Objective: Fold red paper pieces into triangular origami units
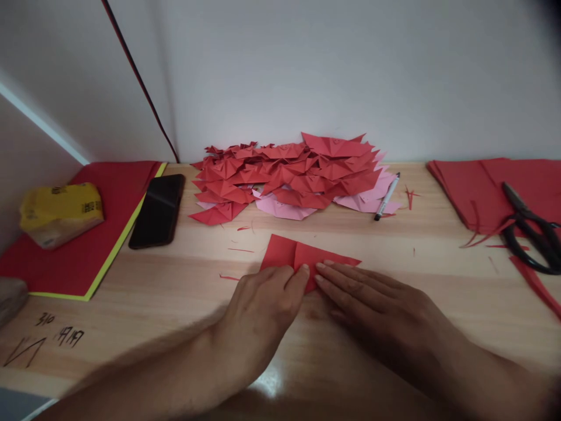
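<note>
A partly folded sheet of red paper (284, 252) lies on the wooden table in front of me, with a crease down it and a pointed flap to the right. My left hand (267, 304) is closed at its lower left edge, fingers curled and thumb pressed on the paper near the crease. Flat on the right-hand flap rests my right hand (377, 298), its fingers stretched out and side by side. The paper's lower part is hidden under both hands.
Folded red and pink paper shapes (284, 175) are heaped against the wall, with a marker pen (387, 197) beside them. At right, black-handled scissors (526, 225) lie on red sheets (464, 193). A phone (158, 210), red and yellow sheets (74, 269) and a yellow packet (61, 210) occupy the left.
</note>
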`<state>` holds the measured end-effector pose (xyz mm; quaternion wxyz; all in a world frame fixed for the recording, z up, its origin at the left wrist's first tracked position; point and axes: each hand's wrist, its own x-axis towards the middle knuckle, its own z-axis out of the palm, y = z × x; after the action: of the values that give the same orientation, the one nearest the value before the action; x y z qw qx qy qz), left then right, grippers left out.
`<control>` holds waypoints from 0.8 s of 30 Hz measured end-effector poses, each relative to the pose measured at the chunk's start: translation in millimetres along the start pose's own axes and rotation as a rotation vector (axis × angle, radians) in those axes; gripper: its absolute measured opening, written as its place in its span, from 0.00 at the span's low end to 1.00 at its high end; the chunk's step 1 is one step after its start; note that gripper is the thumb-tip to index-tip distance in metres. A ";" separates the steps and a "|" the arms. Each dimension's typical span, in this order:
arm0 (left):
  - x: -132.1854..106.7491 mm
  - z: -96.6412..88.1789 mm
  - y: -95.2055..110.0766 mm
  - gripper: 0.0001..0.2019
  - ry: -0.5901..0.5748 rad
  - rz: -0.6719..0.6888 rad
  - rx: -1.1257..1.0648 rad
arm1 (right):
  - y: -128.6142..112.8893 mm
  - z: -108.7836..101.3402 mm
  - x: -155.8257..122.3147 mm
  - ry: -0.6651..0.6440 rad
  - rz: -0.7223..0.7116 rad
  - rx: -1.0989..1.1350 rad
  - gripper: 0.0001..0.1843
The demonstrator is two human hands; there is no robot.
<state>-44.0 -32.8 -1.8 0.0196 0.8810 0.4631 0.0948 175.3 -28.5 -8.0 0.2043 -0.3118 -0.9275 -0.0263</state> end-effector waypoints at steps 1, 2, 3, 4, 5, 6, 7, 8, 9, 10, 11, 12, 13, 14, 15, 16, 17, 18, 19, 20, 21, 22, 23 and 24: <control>0.1 -0.5 0.0 0.14 -0.004 0.000 0.007 | 0.1 0.3 -0.8 -0.018 -0.008 0.000 0.18; 0.5 -1.1 0.0 0.14 -0.008 0.004 0.013 | 0.1 0.7 -1.9 -0.028 -0.010 -0.004 0.19; 0.9 -1.6 -0.3 0.14 -0.006 0.010 0.017 | 0.2 1.1 -3.0 -0.033 -0.008 -0.010 0.20; 1.5 -1.8 -0.7 0.13 -0.004 0.017 0.020 | 0.2 1.6 -4.0 -0.037 -0.003 -0.017 0.21; 2.0 -1.7 -1.2 0.12 0.002 0.019 0.020 | 0.2 1.9 -4.8 -0.043 0.002 -0.025 0.22; 2.4 -1.3 -1.8 0.12 0.010 0.020 0.019 | 0.2 2.0 -5.3 -0.047 0.004 -0.034 0.22; 2.7 -0.7 -2.4 0.11 0.019 0.015 0.021 | 0.2 1.8 -5.4 -0.055 0.002 -0.039 0.23; 2.8 -0.1 -2.9 0.11 0.025 0.007 0.025 | 0.1 1.4 -5.1 -0.069 -0.005 -0.042 0.23; 3.0 0.2 -3.3 0.11 0.025 0.003 0.032 | -0.1 0.8 -4.5 -0.086 -0.014 -0.043 0.24; 3.1 0.0 -3.3 0.11 0.023 0.003 0.044 | -0.3 0.1 -3.9 -0.094 -0.022 -0.046 0.24; 3.4 -0.9 -3.0 0.11 0.019 0.008 0.059 | -0.5 -0.5 -3.2 -0.096 -0.026 -0.050 0.25; 3.7 -2.4 -2.3 0.10 0.022 0.013 0.078 | -0.8 -0.8 -2.6 -0.101 -0.027 -0.057 0.25; 4.0 -4.5 -1.1 0.10 0.038 0.020 0.098 | -1.1 -0.9 -2.3 -0.105 -0.024 -0.066 0.24; 4.2 -6.9 0.6 0.09 0.076 0.028 0.118 | -1.3 -0.6 -2.2 -0.107 -0.021 -0.074 0.24; 4.2 -9.2 2.6 0.08 0.127 0.036 0.138 | -1.5 -0.1 -2.4 -0.108 -0.017 -0.078 0.23; 3.8 -11.1 5.0 0.08 0.187 0.053 0.152 | -1.6 0.6 -2.9 -0.108 -0.013 -0.077 0.23; 3.1 -12.2 7.4 0.09 0.241 0.078 0.159 | -1.6 1.4 -3.5 -0.110 -0.010 -0.071 0.23; 1.9 -12.3 9.8 0.09 0.267 0.110 0.161 | -1.6 2.2 -4.2 -0.112 -0.011 -0.063 0.24; 0.4 -11.4 12.0 0.10 0.267 0.151 0.155 | -1.6 3.0 -4.8 -0.114 -0.012 -0.060 0.24; -1.3 -9.5 13.9 0.10 0.246 0.184 0.147 | -1.6 3.7 -5.5 -0.116 -0.013 -0.063 0.24; -3.0 -7.0 15.4 0.11 0.235 0.209 0.147 | -1.6 4.3 -6.0 -0.121 -0.014 -0.071 0.25; -4.5 -4.2 16.5 0.11 0.218 0.215 0.155 | -1.8 4.8 -6.4 -0.125 -0.014 -0.083 0.25; -5.7 -1.6 17.4 0.13 0.198 0.219 0.166 | -2.0 5.2 -6.7 -0.127 -0.016 -0.095 0.24; -6.5 0.7 18.0 0.14 0.188 0.218 0.176 | -2.3 5.6 -7.0 -0.130 -0.015 -0.108 0.24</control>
<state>-32.9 -48.3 -1.2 -0.1113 0.9116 0.3710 0.1375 177.0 -33.3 -15.7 0.1265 -0.3164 -0.9384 -0.0574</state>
